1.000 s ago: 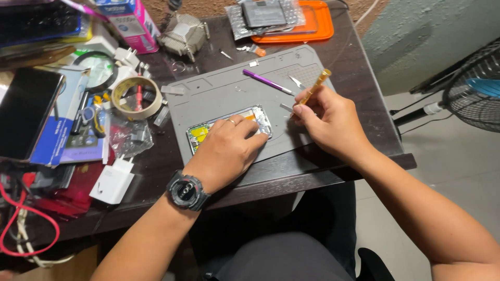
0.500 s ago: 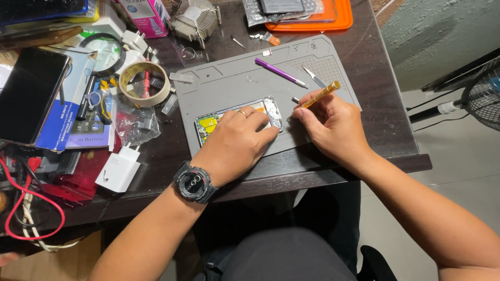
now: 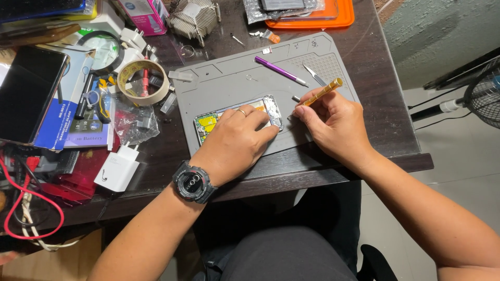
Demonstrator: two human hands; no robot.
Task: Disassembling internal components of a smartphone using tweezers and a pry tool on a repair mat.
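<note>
An opened phone with yellow and green parts showing lies on a grey work mat. My left hand, with a black watch on the wrist, lies flat on the phone and covers most of it. My right hand grips a gold-coloured screwdriver, its tip down at the phone's right end. A purple pen-shaped tool and a pair of tweezers rest on the mat just beyond the right hand.
A roll of tape, a magnifier, a white charger, a dark phone and red cable crowd the table's left. An orange tray and a metal heatsink stand at the back. The table edge is near my body; a fan stands right.
Both hands keep their places on the phone and screwdriver. The view has shifted a little, so the table appears lower and more to the right in frame.
</note>
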